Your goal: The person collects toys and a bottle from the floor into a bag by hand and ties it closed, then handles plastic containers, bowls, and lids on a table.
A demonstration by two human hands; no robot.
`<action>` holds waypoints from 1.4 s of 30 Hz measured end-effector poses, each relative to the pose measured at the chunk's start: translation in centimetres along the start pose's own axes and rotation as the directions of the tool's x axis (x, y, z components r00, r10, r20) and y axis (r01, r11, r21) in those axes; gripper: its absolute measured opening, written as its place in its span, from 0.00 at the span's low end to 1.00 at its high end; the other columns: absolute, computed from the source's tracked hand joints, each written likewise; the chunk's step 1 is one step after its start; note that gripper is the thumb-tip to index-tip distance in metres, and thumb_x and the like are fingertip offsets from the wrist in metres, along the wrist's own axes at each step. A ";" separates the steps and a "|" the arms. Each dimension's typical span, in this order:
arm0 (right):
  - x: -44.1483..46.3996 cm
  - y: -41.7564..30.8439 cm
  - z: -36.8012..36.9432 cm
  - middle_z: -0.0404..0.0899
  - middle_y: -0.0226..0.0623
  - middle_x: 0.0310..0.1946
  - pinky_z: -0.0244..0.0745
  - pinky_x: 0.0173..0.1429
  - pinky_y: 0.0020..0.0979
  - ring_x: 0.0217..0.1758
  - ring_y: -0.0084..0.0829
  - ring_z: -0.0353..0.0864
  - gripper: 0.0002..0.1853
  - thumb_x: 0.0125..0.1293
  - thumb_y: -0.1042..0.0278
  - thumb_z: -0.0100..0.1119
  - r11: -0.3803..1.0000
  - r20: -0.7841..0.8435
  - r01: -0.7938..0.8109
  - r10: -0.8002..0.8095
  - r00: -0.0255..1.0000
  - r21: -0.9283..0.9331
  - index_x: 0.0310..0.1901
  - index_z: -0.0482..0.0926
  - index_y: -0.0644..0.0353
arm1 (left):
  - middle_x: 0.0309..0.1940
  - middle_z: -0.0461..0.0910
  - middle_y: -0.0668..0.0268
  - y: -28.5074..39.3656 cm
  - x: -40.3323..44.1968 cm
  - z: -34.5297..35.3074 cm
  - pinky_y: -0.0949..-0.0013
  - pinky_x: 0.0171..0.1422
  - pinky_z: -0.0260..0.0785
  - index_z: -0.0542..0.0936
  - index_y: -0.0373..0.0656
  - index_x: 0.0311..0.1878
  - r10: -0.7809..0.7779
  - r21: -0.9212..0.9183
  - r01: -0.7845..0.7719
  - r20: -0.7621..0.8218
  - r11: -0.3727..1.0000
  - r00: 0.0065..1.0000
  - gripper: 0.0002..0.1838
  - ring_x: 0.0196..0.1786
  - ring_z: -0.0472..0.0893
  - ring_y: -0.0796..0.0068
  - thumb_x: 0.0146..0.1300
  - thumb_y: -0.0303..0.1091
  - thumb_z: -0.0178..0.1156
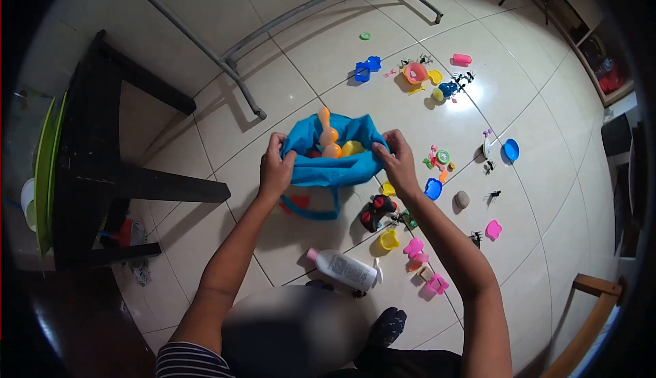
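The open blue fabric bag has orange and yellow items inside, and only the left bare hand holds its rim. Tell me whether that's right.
Not quite: the right bare hand holds the rim too, opposite the left bare hand, as the head view shows. The open blue fabric bag does have orange and yellow items inside.

Pale tiled floor (553, 193) — bright glare (468, 96) on it, black furniture (75, 159) (legs (178, 185) jutting rightward), grey metal frame (171, 16), open-fronted cabinet (589, 12)
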State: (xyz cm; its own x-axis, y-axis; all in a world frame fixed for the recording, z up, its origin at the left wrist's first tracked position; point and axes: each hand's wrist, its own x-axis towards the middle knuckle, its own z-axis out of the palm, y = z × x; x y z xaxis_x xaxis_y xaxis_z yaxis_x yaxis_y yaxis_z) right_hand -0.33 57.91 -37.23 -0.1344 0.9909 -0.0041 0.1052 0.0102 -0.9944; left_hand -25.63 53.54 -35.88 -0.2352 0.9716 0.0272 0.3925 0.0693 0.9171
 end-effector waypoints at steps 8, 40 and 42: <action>0.9 1.7 -1.9 0.74 0.47 0.33 0.70 0.41 0.35 0.38 0.39 0.75 0.18 0.61 0.53 0.53 0.946 0.343 0.048 0.069 0.937 -0.321 0.37 0.72 0.62 | 0.36 0.70 0.61 -0.1 -1.0 -1.3 0.73 0.47 0.64 0.63 0.38 0.46 -0.180 -0.022 0.187 0.165 0.982 0.970 0.20 0.39 0.71 0.75 0.58 0.37 0.58; -13.2 2.0 -4.6 0.74 0.38 0.35 0.75 0.32 0.23 0.33 0.25 0.77 0.27 0.49 0.79 0.62 0.559 0.425 -0.786 0.664 0.615 0.265 0.49 0.61 0.54 | 0.43 0.72 0.65 2.8 -19.0 15.8 0.69 0.52 0.65 0.67 0.46 0.49 -0.538 -0.680 0.732 0.603 0.039 0.589 0.13 0.45 0.73 0.74 0.60 0.27 0.48; -14.0 -0.1 -3.8 0.74 0.36 0.36 0.76 0.37 0.23 0.37 0.25 0.78 0.26 0.53 0.78 0.61 0.666 0.280 -0.654 0.591 0.756 0.360 0.50 0.58 0.54 | 0.43 0.70 0.68 4.9 -18.9 15.7 0.71 0.55 0.60 0.65 0.47 0.52 -0.535 -0.700 0.703 0.549 0.125 0.642 0.15 0.47 0.70 0.78 0.61 0.28 0.48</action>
State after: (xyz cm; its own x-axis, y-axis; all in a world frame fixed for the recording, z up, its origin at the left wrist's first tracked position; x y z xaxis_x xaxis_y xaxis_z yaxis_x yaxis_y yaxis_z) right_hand 5.31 44.58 -36.69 -0.3151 0.7180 -0.6207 -0.1968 -0.6892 -0.6973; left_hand -5.29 39.08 -38.18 0.1275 0.7111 -0.6914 -0.7392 0.5329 0.4119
